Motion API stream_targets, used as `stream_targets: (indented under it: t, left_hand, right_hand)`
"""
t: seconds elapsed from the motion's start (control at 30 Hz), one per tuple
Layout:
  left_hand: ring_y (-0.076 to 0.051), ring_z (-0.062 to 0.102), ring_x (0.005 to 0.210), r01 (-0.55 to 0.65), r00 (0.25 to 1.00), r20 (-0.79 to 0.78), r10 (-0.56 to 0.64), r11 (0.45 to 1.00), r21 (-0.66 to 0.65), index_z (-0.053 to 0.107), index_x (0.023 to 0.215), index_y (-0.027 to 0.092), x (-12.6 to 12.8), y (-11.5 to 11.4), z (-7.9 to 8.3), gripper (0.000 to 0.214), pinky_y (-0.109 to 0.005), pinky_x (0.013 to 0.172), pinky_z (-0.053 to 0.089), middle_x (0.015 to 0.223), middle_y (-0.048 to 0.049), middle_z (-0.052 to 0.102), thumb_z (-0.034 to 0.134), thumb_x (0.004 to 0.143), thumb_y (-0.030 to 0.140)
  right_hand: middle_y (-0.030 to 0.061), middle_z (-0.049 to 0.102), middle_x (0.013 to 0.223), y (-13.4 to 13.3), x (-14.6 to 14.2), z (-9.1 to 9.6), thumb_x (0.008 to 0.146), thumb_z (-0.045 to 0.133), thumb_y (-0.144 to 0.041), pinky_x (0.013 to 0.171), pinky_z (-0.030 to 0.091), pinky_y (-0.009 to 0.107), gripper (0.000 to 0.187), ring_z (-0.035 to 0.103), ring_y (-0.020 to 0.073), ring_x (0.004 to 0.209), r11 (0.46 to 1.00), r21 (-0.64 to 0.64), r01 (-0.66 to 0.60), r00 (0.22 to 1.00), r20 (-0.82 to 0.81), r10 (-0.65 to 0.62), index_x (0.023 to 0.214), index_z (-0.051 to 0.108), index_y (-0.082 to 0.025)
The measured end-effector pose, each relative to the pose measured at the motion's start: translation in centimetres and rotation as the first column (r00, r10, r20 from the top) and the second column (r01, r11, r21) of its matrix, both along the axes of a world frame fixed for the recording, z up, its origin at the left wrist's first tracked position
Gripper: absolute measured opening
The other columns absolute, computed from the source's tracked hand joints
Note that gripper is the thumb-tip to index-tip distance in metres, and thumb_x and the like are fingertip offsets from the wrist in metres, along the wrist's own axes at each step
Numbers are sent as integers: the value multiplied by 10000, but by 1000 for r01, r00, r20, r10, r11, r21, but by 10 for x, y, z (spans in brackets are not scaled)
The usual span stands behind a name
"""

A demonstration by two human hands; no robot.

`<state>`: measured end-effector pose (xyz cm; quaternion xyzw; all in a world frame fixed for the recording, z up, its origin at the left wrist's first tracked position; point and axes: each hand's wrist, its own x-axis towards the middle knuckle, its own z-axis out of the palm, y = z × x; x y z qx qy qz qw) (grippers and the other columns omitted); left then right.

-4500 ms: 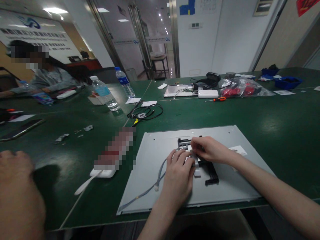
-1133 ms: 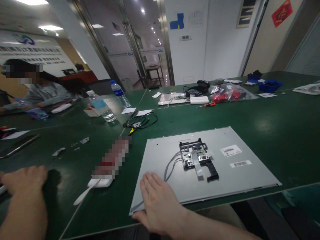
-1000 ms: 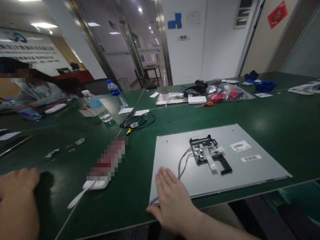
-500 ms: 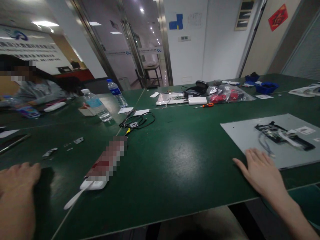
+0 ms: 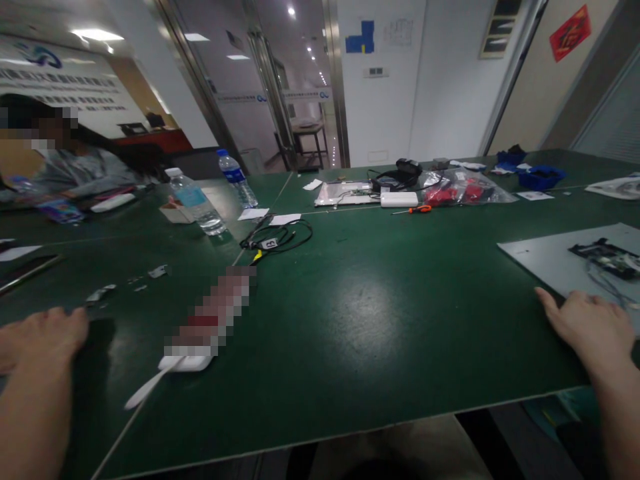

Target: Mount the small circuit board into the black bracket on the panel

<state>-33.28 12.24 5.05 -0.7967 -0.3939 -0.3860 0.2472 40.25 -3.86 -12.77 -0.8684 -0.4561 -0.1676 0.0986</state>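
My right hand lies palm down with fingers flat and open on the near left corner of a grey metal panel at the right edge of the view. On the panel sits a black bracket with a small circuit board, and thin grey cables run from it towards my fingers. My left hand is out of view. The forearm and hand at the lower left belong to another person and rest on the green table.
Two water bottles stand at the back left, near a coiled black cable. A white flat tool lies left of centre. Farther back are an orange screwdriver, a white block, a plastic bag and blue trays. A person sits far left.
The grey panel has slid from the table's middle to the far right under my flat right hand. My left hand, on the bracket 4.5 s ago, has left the view.
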Motion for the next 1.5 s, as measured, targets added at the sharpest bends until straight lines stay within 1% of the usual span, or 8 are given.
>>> stream_targets:
  t: [0.17, 0.6, 0.7, 0.8, 0.9, 1.0, 1.27, 1.5]
  left_hand:
    - [-189, 687, 862, -30, 999, 34, 29, 999, 29, 617, 684, 42, 1, 34, -19, 515, -297, 623, 440, 773, -34, 626, 336, 757, 467]
    - [-119, 684, 576, 20, 999, -30, -20, 1000, 7, 619, 569, 282, 3, 51, -3, 365, -198, 440, 480, 534, 61, 508, 384, 828, 181]
    - [-102, 705, 729, 73, 996, -49, -73, 997, -13, 608, 520, 267, 15, 35, 17, 358, -178, 602, 531, 515, 61, 541, 394, 804, 229]
    - [-145, 675, 942, 127, 990, -65, -129, 991, -34, 675, 643, 207, 58, -4, 22, 368, -250, 738, 522, 665, 48, 667, 364, 811, 309]
    - [-180, 604, 1084, 179, 977, -104, -187, 981, -79, 703, 782, 158, 136, -69, -1, 393, -303, 835, 486, 790, -7, 720, 367, 801, 359]
    - [-207, 614, 1084, 241, 954, -149, -260, 962, -131, 701, 899, 137, 223, -140, -45, 349, -328, 860, 499, 928, -82, 724, 480, 777, 378]
    - [-211, 630, 1051, 292, 904, -223, -364, 909, -298, 640, 1143, 225, 289, -204, -107, 302, -305, 842, 567, 1175, -46, 653, 514, 874, 277]
    - [-223, 633, 1054, 259, 914, -230, -334, 917, -303, 643, 1144, 222, 278, -201, -97, 318, -318, 838, 574, 1184, -36, 648, 505, 857, 217]
  right_hand:
    - [240, 612, 700, 2, -22, 10, 882, 272, -629, 699, 401, 442, 745, 607, 364, 727, 992, -125, 0, 994, 111, 14, 773, 684, -19]
    - [225, 635, 1105, -30, -248, 72, 915, 383, -533, 979, 362, 482, 564, 543, 343, 1098, 790, 25, -613, 777, -161, 608, 1094, 624, -55]
    - [185, 598, 1219, -30, -302, 96, 891, 425, -567, 1039, 333, 469, 587, 492, 322, 1193, 642, 99, -761, 563, -392, 728, 1167, 599, -80]
    - [80, 560, 1309, -29, -328, 117, 881, 456, -570, 1096, 302, 383, 566, 427, 242, 1279, 315, 193, -929, 188, -487, 853, 1269, 534, -165]
    - [69, 454, 1410, -32, -321, 125, 876, 478, -549, 1121, 271, 392, 590, 352, 233, 1333, 211, 239, -948, 96, -418, 903, 1326, 478, -167]
    - [69, 464, 1402, -39, -291, 123, 875, 496, -504, 1084, 336, 413, 545, 382, 246, 1313, 256, 240, -936, 169, -331, 928, 1311, 498, -177]
    - [187, 474, 1360, -54, -158, 66, 907, 356, -549, 1017, 392, 496, 669, 464, 318, 1234, 851, 148, -503, 831, -187, 524, 1387, 368, -84]
    - [204, 357, 1445, -56, -137, 32, 914, 281, -567, 1022, 370, 531, 719, 354, 355, 1316, 857, -2, -515, 850, -133, 510, 1409, 332, -48]
